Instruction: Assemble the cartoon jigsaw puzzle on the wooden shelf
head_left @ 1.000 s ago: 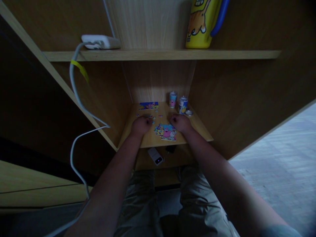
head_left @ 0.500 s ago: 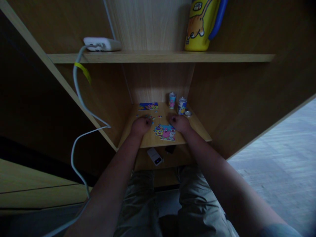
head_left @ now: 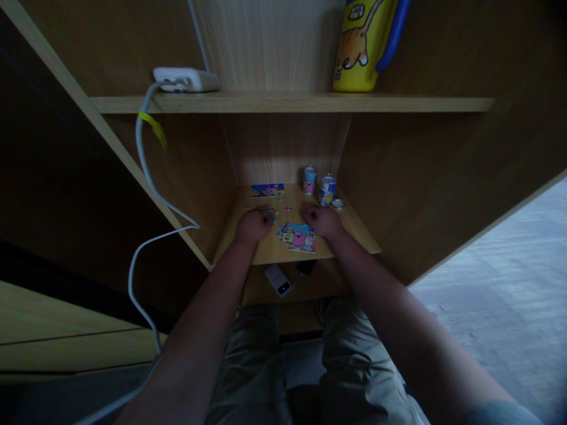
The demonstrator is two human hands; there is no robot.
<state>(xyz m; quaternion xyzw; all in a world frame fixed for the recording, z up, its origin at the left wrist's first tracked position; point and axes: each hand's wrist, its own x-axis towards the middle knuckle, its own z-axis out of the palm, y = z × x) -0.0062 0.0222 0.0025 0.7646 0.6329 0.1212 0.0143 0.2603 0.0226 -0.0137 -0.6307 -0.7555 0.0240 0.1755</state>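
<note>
Jigsaw puzzle (head_left: 299,237) sits part-joined near the front of the shelf (head_left: 268,252), your right hand (head_left: 325,221) curled beside it, your left hand (head_left: 254,225) curled by loose pieces (head_left: 287,208) (whether either grip holds one, I can't tell); steady it, press gently.

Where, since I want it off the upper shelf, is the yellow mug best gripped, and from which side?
Probably by its blue handle, coming from the right: the yellow mug stands upright on the upper shelf, and the handle juts out on that side.
</note>
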